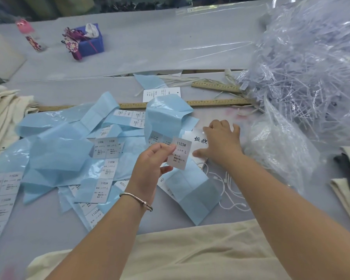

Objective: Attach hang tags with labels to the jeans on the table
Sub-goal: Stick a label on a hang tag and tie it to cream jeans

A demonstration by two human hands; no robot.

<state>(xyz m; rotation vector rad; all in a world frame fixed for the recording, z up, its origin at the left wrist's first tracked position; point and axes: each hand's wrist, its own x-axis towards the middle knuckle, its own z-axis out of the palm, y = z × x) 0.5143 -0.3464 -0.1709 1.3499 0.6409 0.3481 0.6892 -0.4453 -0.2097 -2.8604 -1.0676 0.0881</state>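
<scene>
The left hand (150, 164) pinches a label (179, 153) between thumb and fingers, holding it up off the table (129, 47); the label reads 1103# and L; a bracelet (136, 199) sits on that wrist. Just right of the label, the right hand (220, 142) lies with fingers spread and fairly straight on a white hang tag (196, 141) with black characters; it presses the tag flat and curls round nothing. Below that hand, white strings (228, 190) lie loose on the table; right of it sits a heap of clear plastic bags (303, 77). Left of the pinched label, blue backing sheets (59, 152) lie crumpled and overlapping, with strips of more labels (107, 170) among them; another blue sheet (192, 197) lies just below the label, partly over the strings. Beyond both hands a wooden ruler (216, 102) runs across the table, with a 2nd ruler (214, 86) behind it. Nearest the person, under both forearms, cream jeans (180, 253) lie spread at the table edge; more cream cloth (2, 110) is piled far left of the grip, and folded cloth (346, 184) lies far right. Far back left stand a purple box (91, 42) and a bottle (29, 35).
</scene>
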